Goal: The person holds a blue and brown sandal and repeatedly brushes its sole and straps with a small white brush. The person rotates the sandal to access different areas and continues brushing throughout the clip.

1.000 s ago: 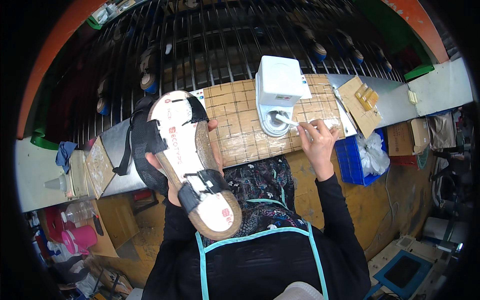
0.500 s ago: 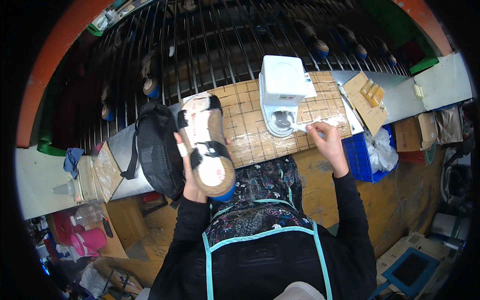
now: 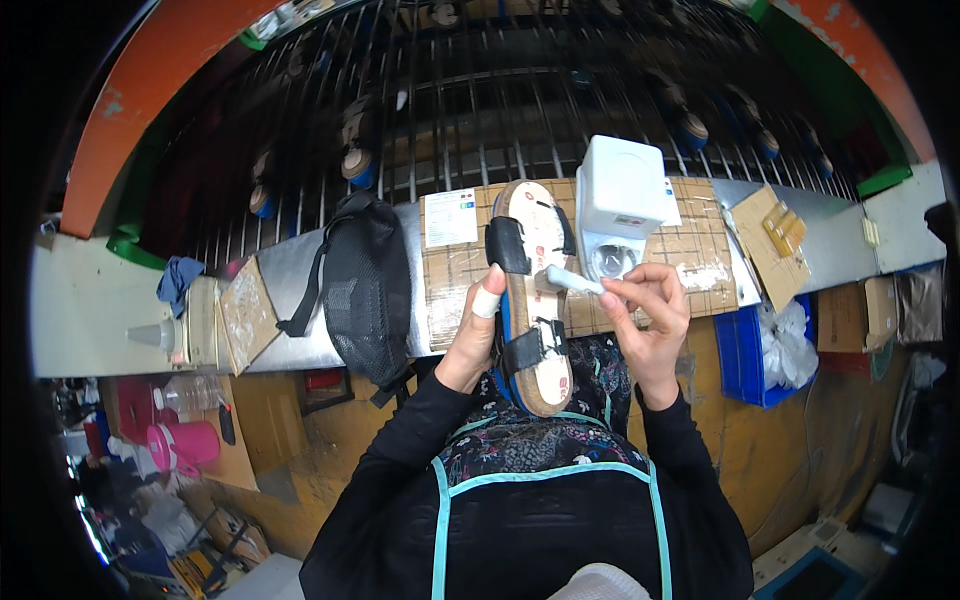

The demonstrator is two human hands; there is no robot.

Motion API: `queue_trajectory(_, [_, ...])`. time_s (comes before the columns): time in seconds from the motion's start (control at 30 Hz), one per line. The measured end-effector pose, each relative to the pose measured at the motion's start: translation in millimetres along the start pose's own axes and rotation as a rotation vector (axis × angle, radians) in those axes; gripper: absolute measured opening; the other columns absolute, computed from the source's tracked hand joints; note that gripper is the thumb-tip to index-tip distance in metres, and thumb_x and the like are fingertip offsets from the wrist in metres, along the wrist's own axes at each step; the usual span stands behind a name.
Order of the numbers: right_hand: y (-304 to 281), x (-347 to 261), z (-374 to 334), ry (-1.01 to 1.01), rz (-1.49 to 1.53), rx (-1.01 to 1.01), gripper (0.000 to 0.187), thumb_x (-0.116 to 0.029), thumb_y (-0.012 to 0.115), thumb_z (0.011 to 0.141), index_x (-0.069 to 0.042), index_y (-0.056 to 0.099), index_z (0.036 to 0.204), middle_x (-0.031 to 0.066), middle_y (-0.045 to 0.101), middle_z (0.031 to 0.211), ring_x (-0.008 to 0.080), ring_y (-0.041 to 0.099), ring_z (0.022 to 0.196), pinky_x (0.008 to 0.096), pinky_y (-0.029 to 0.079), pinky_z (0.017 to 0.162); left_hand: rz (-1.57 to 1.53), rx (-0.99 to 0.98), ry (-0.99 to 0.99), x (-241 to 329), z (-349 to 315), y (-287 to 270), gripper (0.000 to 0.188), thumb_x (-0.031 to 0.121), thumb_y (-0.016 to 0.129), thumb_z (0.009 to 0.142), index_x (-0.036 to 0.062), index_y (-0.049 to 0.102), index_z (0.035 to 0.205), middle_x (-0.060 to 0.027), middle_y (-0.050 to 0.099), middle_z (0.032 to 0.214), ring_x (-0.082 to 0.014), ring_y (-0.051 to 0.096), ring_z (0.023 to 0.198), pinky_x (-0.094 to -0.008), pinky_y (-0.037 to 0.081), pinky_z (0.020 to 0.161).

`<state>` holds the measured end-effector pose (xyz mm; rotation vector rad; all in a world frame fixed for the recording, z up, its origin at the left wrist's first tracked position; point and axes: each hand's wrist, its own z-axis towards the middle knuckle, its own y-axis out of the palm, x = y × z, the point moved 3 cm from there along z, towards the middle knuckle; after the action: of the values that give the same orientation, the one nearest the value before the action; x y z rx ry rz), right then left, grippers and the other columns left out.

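Observation:
My left hand (image 3: 474,338) grips a sandal (image 3: 548,318) by its left side, the insole facing up. It has black straps, a cream insole, a tan cork-like rim and blue along the side. White tape wraps the left thumb. Between thumb and fingers, my right hand (image 3: 650,322) pinches a pale stick-like applicator (image 3: 572,280). Its far end reaches over the middle of the insole; whether it touches cannot be made out. Just beyond that hand stands a white dispenser (image 3: 622,190) with a round clear cup (image 3: 610,258) at its foot.
A cardboard-covered board (image 3: 455,290) lies under the dispenser. A black mesh bag (image 3: 368,290) sits left of it. Metal rails (image 3: 440,120) beyond carry several sandals. At right are a blue crate (image 3: 738,350) with clear plastic bags and a board with yellow blocks (image 3: 783,230).
The applicator has left the dispenser's cup and moved left over the sandal. My left hand has brought the sandal rightward and turned it more upright in view. The whole view has shifted.

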<state>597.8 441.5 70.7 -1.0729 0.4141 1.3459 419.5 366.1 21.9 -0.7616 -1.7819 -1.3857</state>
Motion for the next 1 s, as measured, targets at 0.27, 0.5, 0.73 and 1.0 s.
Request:
queue_trajectory(0.27, [26,-8,-2,0.073,0.104,-0.025,0.017,-0.01,0.077,0.077,-0.007,0.076,0.094,0.0033,0.056,0.092,0.0084,0.052,0.063,0.0237,0.035,0.075,0.228,0.01,0.051,8,-23,-17,0.062,0.049,0.055,0.094,-0.0045,0.055,0.124,-0.0113,0.062,0.114,-0.0149,0.058,0.104,-0.0271,0.045,0.09])
queue_trajectory(0.5, [36,-16,21,-0.047,0.008,-0.022,0.016,-0.012,0.077,0.078,-0.007,0.076,0.093,0.0025,0.056,0.09,0.0092,0.051,0.064,0.0249,0.034,0.072,0.336,0.023,0.154,22,-28,-18,0.07,0.055,0.059,0.089,-0.0062,0.055,0.122,-0.0135,0.065,0.105,-0.0171,0.063,0.095,-0.0285,0.05,0.084])
queue_trajectory(0.73, [36,-16,34,-0.14,0.032,-0.045,0.017,-0.011,0.078,0.075,-0.008,0.076,0.091,0.0005,0.056,0.09,0.0089,0.05,0.064,0.0273,0.032,0.075,0.309,-0.022,0.147,28,-26,-21,0.07,0.056,0.058,0.089,-0.0068,0.056,0.121,-0.0145,0.066,0.103,-0.0182,0.064,0.096,-0.0296,0.051,0.084])
queue_trajectory(1.0, [26,-17,34,-0.233,-0.02,-0.096,0.019,-0.011,0.08,0.071,-0.011,0.077,0.09,0.0015,0.057,0.085,0.0127,0.052,0.073,0.0287,0.032,0.076,0.242,-0.039,0.087,35,-19,-23,0.059,0.048,0.056,0.092,-0.0054,0.059,0.118,-0.0122,0.066,0.102,-0.0151,0.063,0.093,-0.0272,0.049,0.083])
